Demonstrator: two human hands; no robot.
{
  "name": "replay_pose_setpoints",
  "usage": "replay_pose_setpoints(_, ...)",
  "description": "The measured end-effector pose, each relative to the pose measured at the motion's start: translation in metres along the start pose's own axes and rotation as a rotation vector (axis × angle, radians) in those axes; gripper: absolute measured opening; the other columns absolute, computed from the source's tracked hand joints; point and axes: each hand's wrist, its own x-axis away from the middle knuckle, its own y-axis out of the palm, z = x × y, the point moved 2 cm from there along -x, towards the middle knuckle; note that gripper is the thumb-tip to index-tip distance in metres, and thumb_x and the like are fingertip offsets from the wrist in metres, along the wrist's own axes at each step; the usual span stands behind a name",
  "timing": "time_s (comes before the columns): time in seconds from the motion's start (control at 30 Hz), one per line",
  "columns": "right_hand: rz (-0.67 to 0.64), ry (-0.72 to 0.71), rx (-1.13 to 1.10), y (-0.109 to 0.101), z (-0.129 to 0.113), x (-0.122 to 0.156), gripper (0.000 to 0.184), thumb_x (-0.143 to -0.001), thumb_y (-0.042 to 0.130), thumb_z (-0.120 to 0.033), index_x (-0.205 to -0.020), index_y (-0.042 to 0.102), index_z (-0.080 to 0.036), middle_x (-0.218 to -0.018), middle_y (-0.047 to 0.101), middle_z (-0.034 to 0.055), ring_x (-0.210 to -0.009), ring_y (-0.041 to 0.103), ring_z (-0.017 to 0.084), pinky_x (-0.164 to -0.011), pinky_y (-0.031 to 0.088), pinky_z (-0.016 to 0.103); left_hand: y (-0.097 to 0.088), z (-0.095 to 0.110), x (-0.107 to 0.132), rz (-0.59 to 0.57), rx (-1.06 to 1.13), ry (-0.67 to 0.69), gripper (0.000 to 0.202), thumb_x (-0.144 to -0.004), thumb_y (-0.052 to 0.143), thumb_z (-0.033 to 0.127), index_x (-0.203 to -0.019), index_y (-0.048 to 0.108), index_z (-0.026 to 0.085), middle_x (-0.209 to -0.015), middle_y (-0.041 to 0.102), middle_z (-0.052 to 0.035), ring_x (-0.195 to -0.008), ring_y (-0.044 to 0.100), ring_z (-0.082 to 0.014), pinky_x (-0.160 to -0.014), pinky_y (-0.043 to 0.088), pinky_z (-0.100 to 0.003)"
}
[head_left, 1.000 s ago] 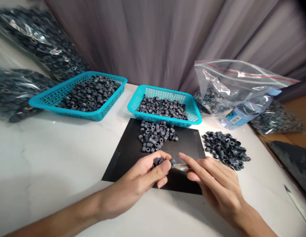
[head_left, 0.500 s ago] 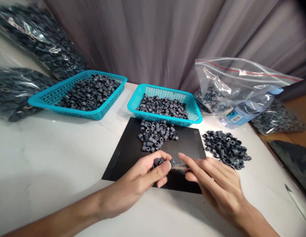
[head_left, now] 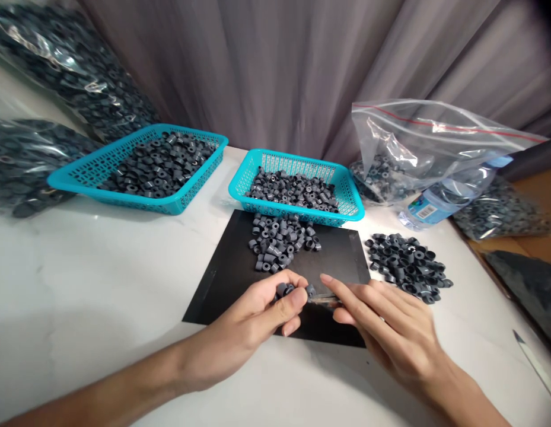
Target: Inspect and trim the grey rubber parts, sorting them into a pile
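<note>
Evidently the left hand is closed around several grey pieces; its curled fingers cover part of them, so their number cannot be told. One piece pokes out past the thumb tip, against the end of a thin metallic tool. The right hand grips that tool, forefinger stretched out above it; the rest of the tool is hidden inside the hand, and its exact shape is hard to make out. Both hands are over a black mat, partly covering it.

A heap of like pieces lies on the mat, its far end close against the middle basket. Another heap sits beside the mat, near the right hand. The left basket holds more, and the bags behind it are cut off by the frame. At right, a bottle partly hides a zip bag. A dark thing at the right edge is too blurred to identify.
</note>
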Motion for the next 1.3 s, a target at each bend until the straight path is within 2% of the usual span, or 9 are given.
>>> replay_pose_setpoints(0.27,0.051,-0.016,-0.009,-0.001,0.0,0.0,0.04,-0.093,0.062,-0.005,-0.132,0.057,-0.001,-0.085,0.069,0.0102,-0.07,0.053,0.017,-0.067,0.04,0.032,0.002,-0.004,-0.001,0.016,0.041,-0.023,0.035,-0.097,0.047,0.056,-0.113,0.051,0.025,-0.078,0.042,0.0047,-0.074,0.032,-0.0131,-0.071,0.026,-0.033)
replay_pose_setpoints(0.4,0.083,0.05,-0.116,-0.001,0.003,0.0,0.04,-0.096,0.057,-0.006,-0.136,0.055,-0.005,-0.084,0.068,0.0093,-0.07,0.055,0.017,-0.064,0.04,0.031,0.003,-0.004,-0.001,0.004,0.064,-0.024,0.032,-0.098,0.047,0.055,-0.111,0.05,0.026,-0.078,0.041,0.0052,-0.071,0.031,-0.0124,-0.068,0.025,-0.032)
replay_pose_setpoints(0.77,0.052,0.128,-0.224,0.002,0.005,0.005,0.045,-0.098,0.054,-0.01,-0.143,0.051,-0.012,-0.085,0.065,0.0081,-0.071,0.056,0.017,-0.064,0.042,0.03,0.002,0.001,-0.001,0.036,0.025,0.026,0.034,-0.097,0.047,0.055,-0.112,0.05,0.024,-0.076,0.04,0.0054,-0.074,0.032,-0.0132,-0.071,0.026,-0.033)
replay_pose_setpoints(0.87,0.079,0.307,-0.403,0.006,0.0,0.003,0.036,-0.101,0.049,-0.013,-0.135,0.057,-0.018,-0.084,0.062,0.005,-0.071,0.055,0.015,-0.063,0.042,0.027,0.003,0.002,0.0,0.031,0.025,0.039,0.033,-0.098,0.046,0.054,-0.11,0.05,0.024,-0.076,0.04,0.0053,-0.075,0.032,-0.0135,-0.072,0.026,-0.033)
replay_pose_setpoints(0.97,0.074,0.606,-0.689,0.015,-0.01,0.0,0.025,-0.104,0.045,-0.023,-0.117,0.065,-0.023,-0.077,0.057,0.0006,-0.07,0.055,0.013,-0.062,0.043,0.024,0.003,0.001,-0.001,0.025,0.033,0.073,0.031,-0.099,0.045,0.052,-0.106,0.051,0.023,-0.077,0.039,0.0048,-0.075,0.031,-0.0137,-0.074,0.027,-0.033)
replay_pose_setpoints(1.03,0.075,0.789,-0.831,0.021,-0.018,-0.002,0.019,-0.1,0.054,-0.034,-0.108,0.067,-0.023,-0.073,0.052,-0.0014,-0.064,0.05,0.012,-0.057,0.04,0.023,0.004,0.0,-0.002,0.032,0.044,0.086,0.03,-0.099,0.045,0.051,-0.106,0.052,0.022,-0.077,0.04,0.0045,-0.076,0.033,-0.0136,-0.075,0.028,-0.033)
replay_pose_setpoints(1.1,0.068,0.943,-0.945,0.027,-0.025,-0.003,0.022,-0.092,0.065,-0.042,-0.101,0.067,-0.022,-0.067,0.044,-0.0042,-0.056,0.039,0.01,-0.05,0.034,0.022,0.005,0.0,-0.003,0.033,0.051,0.089,0.03,-0.099,0.046,0.051,-0.105,0.052,0.022,-0.078,0.041,0.0043,-0.076,0.034,-0.0136,-0.077,0.029,-0.033)
replay_pose_setpoints(1.17,0.073,1.041,-1.046,0.031,-0.03,-0.004,0.026,-0.088,0.069,-0.046,-0.096,0.065,-0.021,-0.064,0.039,-0.0057,-0.054,0.033,0.009,-0.048,0.03,0.022,0.006,-0.001,-0.003,0.022,0.051,0.094,0.03,-0.099,0.046,0.051,-0.101,0.051,0.022,-0.078,0.041,0.004,-0.077,0.035,-0.0138,-0.077,0.03,-0.033)
replay_pose_setpoints(1.3,0.117,1.113,-1.17,0.034,-0.032,-0.006,0.029,-0.086,0.069,-0.048,-0.091,0.064,-0.02,-0.065,0.042,-0.0045,-0.058,0.035,0.01,-0.051,0.029,0.023,0.007,0.001,-0.003,0.029,0.008,0.103,0.029,-0.099,0.045,0.051,-0.098,0.048,0.022,-0.077,0.041,0.004,-0.077,0.035,-0.0148,-0.077,0.03,-0.034)
